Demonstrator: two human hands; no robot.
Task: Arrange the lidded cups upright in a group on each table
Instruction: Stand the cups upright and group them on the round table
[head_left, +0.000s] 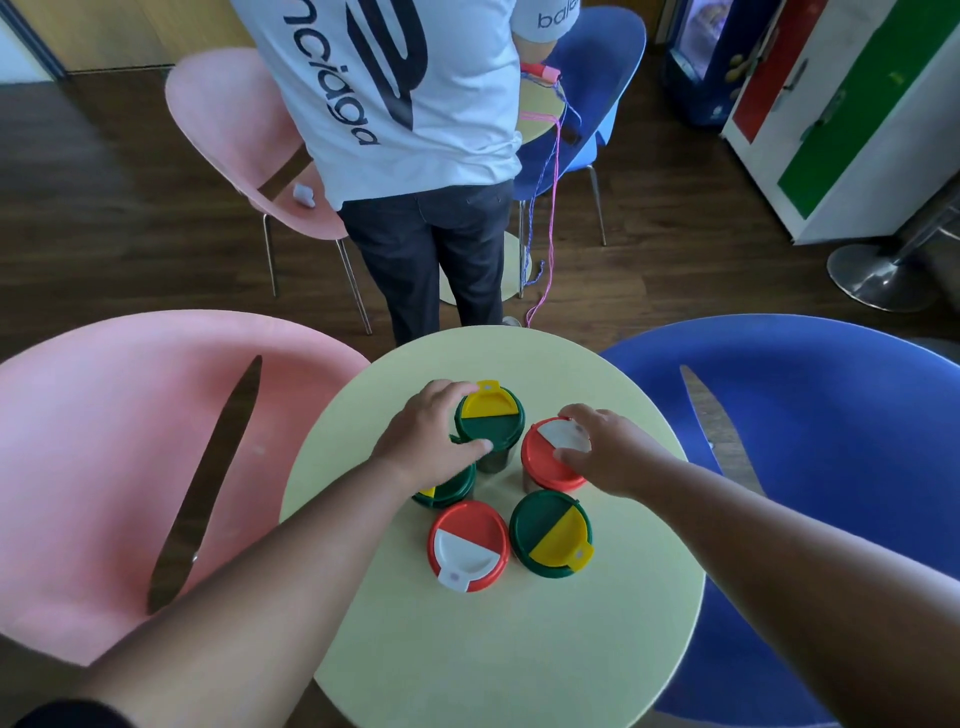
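Several lidded cups stand upright close together on the round pale-yellow table (467, 649). My left hand (431, 436) grips a cup with a green and yellow lid (493, 421) at the back of the group. My right hand (608, 452) grips a cup with a red and white lid (545, 462) to its right. A second red-lidded cup (467, 551) and a second green-lidded cup (550, 535) stand nearer to me. Another green-lidded cup (447, 491) is mostly hidden under my left wrist.
A pink chair (130, 441) stands left of the table and a blue chair (810, 441) right of it. Beyond the table a person in a white shirt (410, 104) stands with their back to me, between another pink chair (234, 130) and another blue chair (597, 78).
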